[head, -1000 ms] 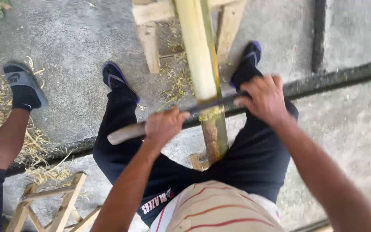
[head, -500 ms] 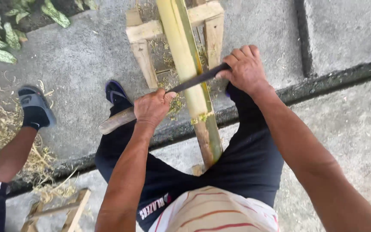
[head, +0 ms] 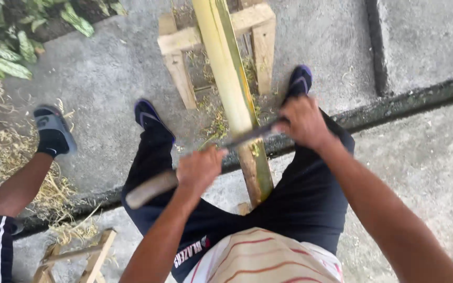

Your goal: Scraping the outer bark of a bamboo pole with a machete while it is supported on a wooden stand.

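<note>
Left hand (head: 200, 169) is wrapped tight round the long dark blade's pale wooden handle (head: 150, 189); the blade (head: 247, 136) lies across the upright yellow-green bamboo pole (head: 234, 89) between the knees; right hand (head: 302, 121) clamps its far end. Best kept level, both grips pulling evenly, clear of the thighs.

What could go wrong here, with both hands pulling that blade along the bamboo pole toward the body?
The right hand grips the dark blade itself near its far end, so a slip could cut the palm. The blade is drawn along the bamboo pole toward the lap; if it jumps free, it may strike the thighs. The pole appears to rest only on the wooden stand and may roll. The left hand holds the wooden handle.
</note>
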